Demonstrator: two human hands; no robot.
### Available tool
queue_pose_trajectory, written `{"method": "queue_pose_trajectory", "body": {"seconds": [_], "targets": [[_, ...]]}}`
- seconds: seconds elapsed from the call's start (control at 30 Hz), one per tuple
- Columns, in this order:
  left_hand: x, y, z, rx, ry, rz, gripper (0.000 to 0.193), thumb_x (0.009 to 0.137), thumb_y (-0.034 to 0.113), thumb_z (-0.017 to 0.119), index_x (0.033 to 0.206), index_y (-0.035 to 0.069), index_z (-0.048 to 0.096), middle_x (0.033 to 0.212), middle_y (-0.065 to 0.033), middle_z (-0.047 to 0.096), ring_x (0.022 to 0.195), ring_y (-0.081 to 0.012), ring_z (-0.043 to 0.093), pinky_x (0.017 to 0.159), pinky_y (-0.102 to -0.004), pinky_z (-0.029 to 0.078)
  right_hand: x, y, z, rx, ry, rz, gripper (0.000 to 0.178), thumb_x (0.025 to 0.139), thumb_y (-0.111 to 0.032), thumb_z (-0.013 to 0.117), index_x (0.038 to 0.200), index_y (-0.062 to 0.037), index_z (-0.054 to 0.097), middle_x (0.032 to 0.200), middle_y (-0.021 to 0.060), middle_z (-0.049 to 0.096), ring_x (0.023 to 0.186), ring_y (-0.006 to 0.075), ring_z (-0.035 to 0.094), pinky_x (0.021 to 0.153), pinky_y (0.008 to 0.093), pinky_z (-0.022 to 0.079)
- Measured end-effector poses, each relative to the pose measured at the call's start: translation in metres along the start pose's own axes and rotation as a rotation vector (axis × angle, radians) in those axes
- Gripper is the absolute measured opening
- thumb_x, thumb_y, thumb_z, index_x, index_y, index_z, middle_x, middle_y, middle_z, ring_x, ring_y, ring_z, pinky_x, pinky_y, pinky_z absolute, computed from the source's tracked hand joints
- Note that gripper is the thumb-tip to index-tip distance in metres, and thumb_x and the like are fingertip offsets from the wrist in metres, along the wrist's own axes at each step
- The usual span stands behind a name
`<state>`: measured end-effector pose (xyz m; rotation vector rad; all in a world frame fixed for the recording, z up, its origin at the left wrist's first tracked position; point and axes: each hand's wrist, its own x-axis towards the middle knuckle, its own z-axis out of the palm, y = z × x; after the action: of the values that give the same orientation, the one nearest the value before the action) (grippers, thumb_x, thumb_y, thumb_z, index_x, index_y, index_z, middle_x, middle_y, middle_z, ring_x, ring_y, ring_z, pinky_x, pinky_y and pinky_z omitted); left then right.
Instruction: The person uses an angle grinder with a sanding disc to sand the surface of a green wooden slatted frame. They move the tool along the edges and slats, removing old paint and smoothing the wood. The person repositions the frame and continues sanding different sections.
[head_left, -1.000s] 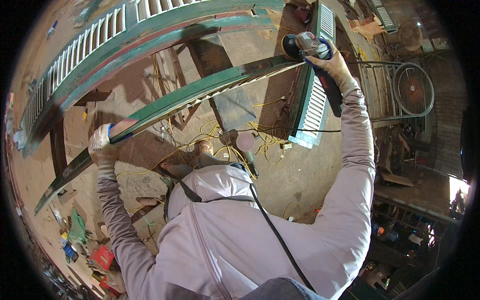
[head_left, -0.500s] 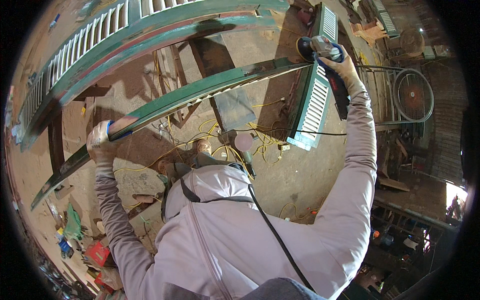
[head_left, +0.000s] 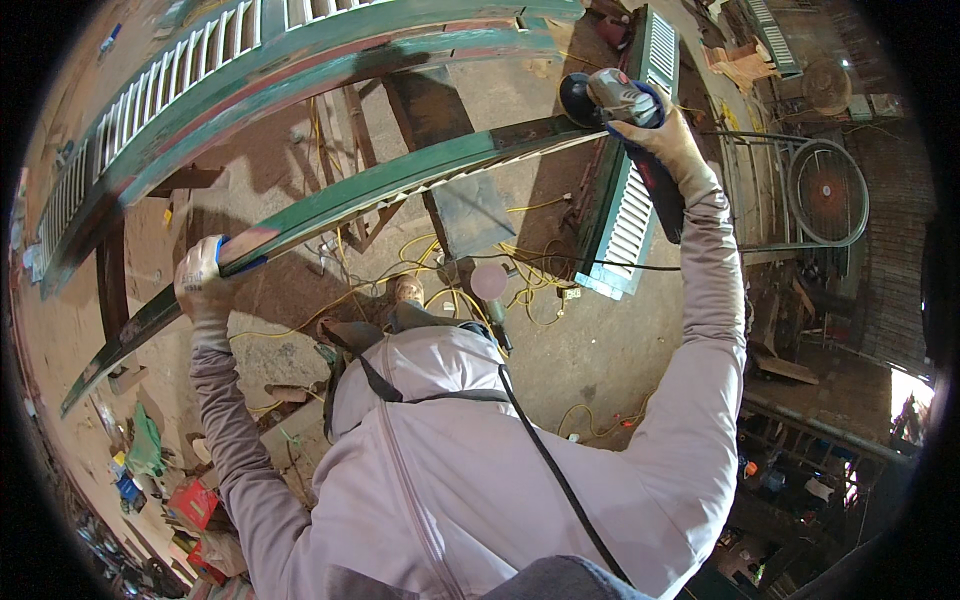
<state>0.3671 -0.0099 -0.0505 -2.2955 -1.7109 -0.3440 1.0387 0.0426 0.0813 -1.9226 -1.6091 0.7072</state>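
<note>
My left hand [head_left: 203, 278], in a pale glove with blue on it, is closed round the long green shutter frame [head_left: 385, 180] at its near left part. The frame stands edge up and runs toward the far right, with pale slats showing along its near side. In my right hand [head_left: 672, 138], also gloved, is an angle grinder [head_left: 620, 96]. Its round dark disc [head_left: 575, 98] is at the frame's far right end; whether it touches the wood I cannot tell. A stretch of the frame beside the disc looks darker than the green paint.
Another green louvred shutter [head_left: 120, 150] lies beyond, and one more [head_left: 622, 215] at the right. A second grinder [head_left: 490, 285] with a pinkish disc rests on the floor among yellow cords [head_left: 415, 255]. A round fan [head_left: 827, 190] stands far right.
My right hand has moved left with the grinder, carrying its disc a short way along the frame. The left hand keeps its place on the frame.
</note>
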Motion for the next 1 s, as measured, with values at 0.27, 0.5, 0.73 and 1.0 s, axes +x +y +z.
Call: {"method": "queue_pose_trajectory", "body": {"seconds": [0.27, 0.5, 0.73, 1.0], "targets": [[0.002, 0.004, -0.002, -0.024, 0.005, -0.008, 0.067, 0.072, 0.067, 0.076, 0.112, 0.014, 0.068, 0.105, -0.0059, 0.071, 0.098, -0.0288, 0.069, 0.083, -0.0412, 0.054, -0.007, -0.021, 0.021, -0.047, -0.049, -0.057, 0.08, 0.069, -0.034, 0.094, 0.135, -0.0075, 0.058, 0.115, 0.0099, 0.071, 0.104, 0.0178, 0.066, 0.095, 0.0314, 0.053], [-0.001, -0.001, 0.001, -0.012, 0.018, -0.009, 0.065, 0.07, 0.061, 0.08, 0.112, 0.014, 0.068, 0.105, -0.0058, 0.071, 0.098, -0.0287, 0.069, 0.084, -0.0408, 0.054, 0.013, 0.031, -0.009, 0.027, 0.019, 0.003, 0.081, 0.067, -0.037, 0.095, 0.132, -0.0041, 0.06, 0.116, 0.0109, 0.071, 0.103, 0.0176, 0.067, 0.092, 0.0321, 0.054], [-0.005, -0.006, 0.006, 0.036, -0.012, -0.008, 0.066, 0.068, 0.058, 0.082, 0.114, 0.013, 0.067, 0.109, -0.0064, 0.07, 0.103, -0.0283, 0.068, 0.088, -0.0411, 0.053, 0.024, 0.079, -0.056, 0.227, 0.152, 0.223, 0.08, 0.067, -0.033, 0.097, 0.132, -0.0069, 0.061, 0.105, 0.0089, 0.073, 0.084, 0.015, 0.07, 0.074, 0.0304, 0.058], [0.003, 0.003, -0.001, -0.023, -0.06, -0.047, 0.07, 0.066, 0.063, 0.081, 0.113, 0.013, 0.066, 0.107, -0.0068, 0.07, 0.101, -0.0297, 0.068, 0.087, -0.0428, 0.053, -0.049, 0.164, -0.056, 0.236, 0.498, 0.188, 0.058, 0.074, -0.025, 0.093, 0.121, -0.0045, 0.067, 0.11, 0.0056, 0.071, 0.094, 0.0124, 0.066, 0.085, 0.0279, 0.053]]}}
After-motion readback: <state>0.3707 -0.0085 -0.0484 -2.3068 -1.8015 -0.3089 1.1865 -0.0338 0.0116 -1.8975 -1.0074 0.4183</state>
